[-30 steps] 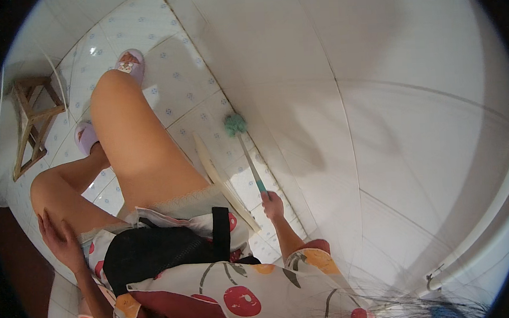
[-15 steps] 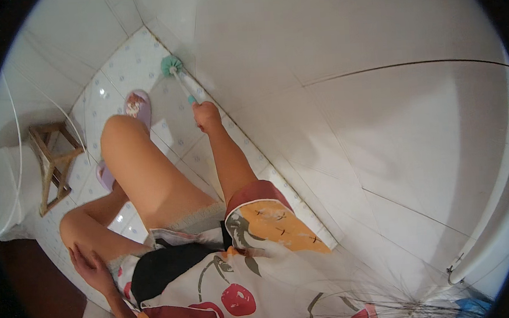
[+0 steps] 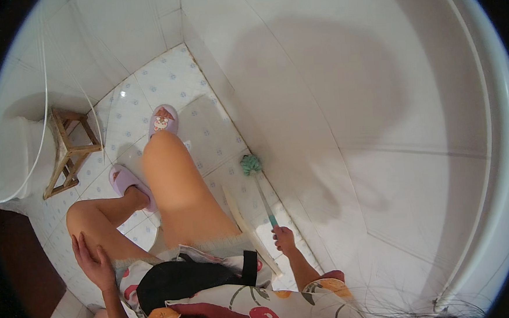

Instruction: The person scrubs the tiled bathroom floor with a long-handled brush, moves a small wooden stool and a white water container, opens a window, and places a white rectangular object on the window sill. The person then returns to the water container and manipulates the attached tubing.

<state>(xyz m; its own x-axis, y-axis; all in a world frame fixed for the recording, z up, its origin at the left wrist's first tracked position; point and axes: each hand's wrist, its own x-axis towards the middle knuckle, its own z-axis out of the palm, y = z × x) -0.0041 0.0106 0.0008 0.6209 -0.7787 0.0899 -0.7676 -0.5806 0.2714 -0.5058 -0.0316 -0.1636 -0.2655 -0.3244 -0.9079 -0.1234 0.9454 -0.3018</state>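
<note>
Two hands are showing: we are logging the right hand (image 3: 283, 239) as closing around the teal end of a long-handled brush (image 3: 263, 196), and the left hand (image 3: 95, 266) as lying open on the left thigh, holding nothing we can see. From the grip, the brush's long axis is running away from the body and a little leftward, converging on the floor-wall seam; its green scrubbing head (image 3: 251, 165) is pointing forward, just beside the wall (image 3: 333, 113). We are not telling for sure whether it's touching the tiled floor (image 3: 212, 132). We are reading the step as brushing along that edge; the next stroke, we are judging, is calling for a firm hold and a low head. Farther out, a wooden stool (image 3: 85, 150) is standing left.
</note>
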